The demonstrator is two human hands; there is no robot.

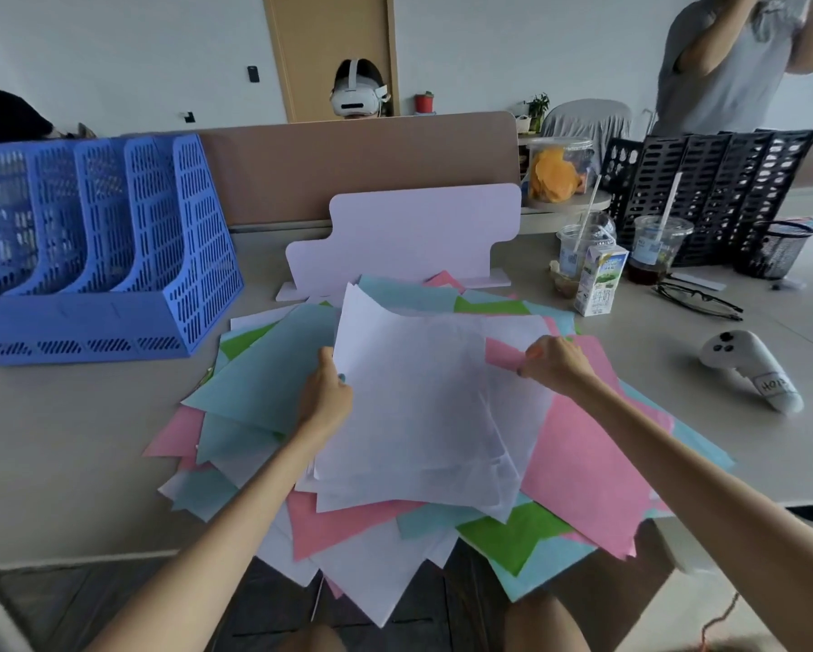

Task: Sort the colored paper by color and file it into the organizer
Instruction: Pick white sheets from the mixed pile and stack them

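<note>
A loose heap of coloured paper (263,388) in blue, pink, green and white covers the middle of the table and hangs over its near edge. On top, my left hand (324,392) grips the left edge of a small stack of white sheets (423,407), lifted and tilted. My right hand (555,364) pinches the right edge of a white sheet beside a pink sheet (583,454). The blue plastic organizer (98,256), with several upright slots, stands at the far left and looks empty.
A white board stand (414,237) stands behind the heap. At right are a milk carton (599,284), two plastic cups (654,249), glasses (698,301), a white controller (748,369) and a black organizer (705,185). Two people are beyond the table.
</note>
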